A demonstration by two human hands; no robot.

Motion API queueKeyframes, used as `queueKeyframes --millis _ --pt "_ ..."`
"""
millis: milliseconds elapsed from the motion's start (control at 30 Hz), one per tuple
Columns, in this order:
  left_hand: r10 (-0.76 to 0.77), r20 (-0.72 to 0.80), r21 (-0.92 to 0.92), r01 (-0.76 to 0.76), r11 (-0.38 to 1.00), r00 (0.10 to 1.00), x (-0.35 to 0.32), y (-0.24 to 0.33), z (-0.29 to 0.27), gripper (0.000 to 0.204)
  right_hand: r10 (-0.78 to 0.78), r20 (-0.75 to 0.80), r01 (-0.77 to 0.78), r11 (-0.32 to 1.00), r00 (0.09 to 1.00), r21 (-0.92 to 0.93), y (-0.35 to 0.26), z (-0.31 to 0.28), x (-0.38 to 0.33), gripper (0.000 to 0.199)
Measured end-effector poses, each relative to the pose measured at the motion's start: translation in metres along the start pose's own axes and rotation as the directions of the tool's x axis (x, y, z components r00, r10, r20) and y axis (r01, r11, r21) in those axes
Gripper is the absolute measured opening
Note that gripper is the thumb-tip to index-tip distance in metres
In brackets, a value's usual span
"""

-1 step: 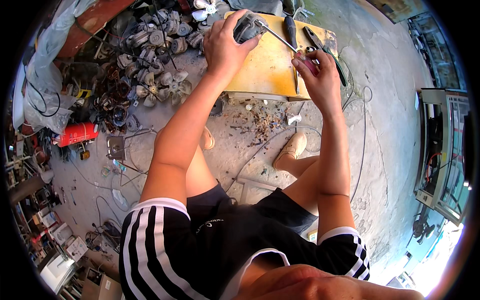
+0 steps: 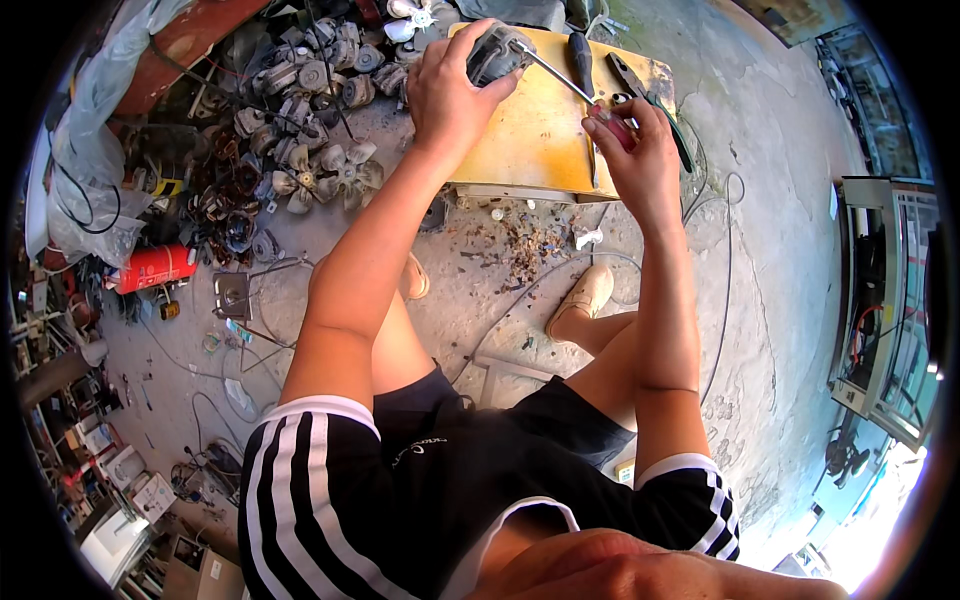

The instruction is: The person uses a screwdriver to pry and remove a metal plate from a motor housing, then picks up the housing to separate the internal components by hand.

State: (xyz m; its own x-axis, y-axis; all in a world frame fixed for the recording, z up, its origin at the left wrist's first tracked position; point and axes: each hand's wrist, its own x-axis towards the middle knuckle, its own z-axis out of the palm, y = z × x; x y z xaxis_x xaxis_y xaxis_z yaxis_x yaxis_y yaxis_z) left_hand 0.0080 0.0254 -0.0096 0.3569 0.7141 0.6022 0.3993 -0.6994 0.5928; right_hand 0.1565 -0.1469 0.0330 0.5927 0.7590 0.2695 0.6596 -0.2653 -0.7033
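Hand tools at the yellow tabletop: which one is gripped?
The red-handled screwdriver: the right hand holds it, tip at the grey part in the left hand. The black-handled tool and pliers lie on the tabletop.

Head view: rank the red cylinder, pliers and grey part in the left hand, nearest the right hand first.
1. Pliers: on the yellow tabletop, beside the right hand.
2. Grey part: in the left hand.
3. Red cylinder: far left.

the left hand [image 2: 447, 98] is at the upper centre, fingers [image 2: 472, 38] curled around and thumb [image 2: 500, 88] pointing right; the right hand [image 2: 645, 155], lower and rightward, grips with bent fingers. the left forearm [image 2: 383, 235] slants up rightward; the right forearm [image 2: 668, 300] is nearly upright.
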Motion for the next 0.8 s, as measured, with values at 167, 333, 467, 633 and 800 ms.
queueKeyframes --millis 167,333,467,633,800 --pt "-0.005 0.005 -0.009 0.005 1.000 1.000 0.000 0.000 0.000 0.063 -0.050 0.023 0.051 0.998 0.998 -0.029 -0.003 0.002 -0.002 0.035" --pt "-0.006 0.010 -0.003 0.006 1.000 1.000 0.000 -0.001 0.000 0.063 0.180 0.343 -0.250 0.953 0.922 0.172 0.005 -0.012 0.004 0.046" --pt "-0.004 0.008 0.001 0.004 1.000 1.000 0.000 -0.001 0.000 0.063 0.052 0.241 -0.097 0.979 0.969 0.179 0.013 -0.008 0.004 0.040" --pt "-0.004 0.002 0.002 0.004 1.000 1.000 0.000 0.000 0.000 0.063 -0.019 0.056 0.018 1.000 0.998 0.024 0.010 -0.008 0.003 0.036" --pt "-0.025 0.040 0.036 0.024 0.999 0.999 0.002 0.006 -0.003 0.063 -0.037 0.009 0.034 0.976 0.999 0.216 0.022 0.007 0.002 0.044"
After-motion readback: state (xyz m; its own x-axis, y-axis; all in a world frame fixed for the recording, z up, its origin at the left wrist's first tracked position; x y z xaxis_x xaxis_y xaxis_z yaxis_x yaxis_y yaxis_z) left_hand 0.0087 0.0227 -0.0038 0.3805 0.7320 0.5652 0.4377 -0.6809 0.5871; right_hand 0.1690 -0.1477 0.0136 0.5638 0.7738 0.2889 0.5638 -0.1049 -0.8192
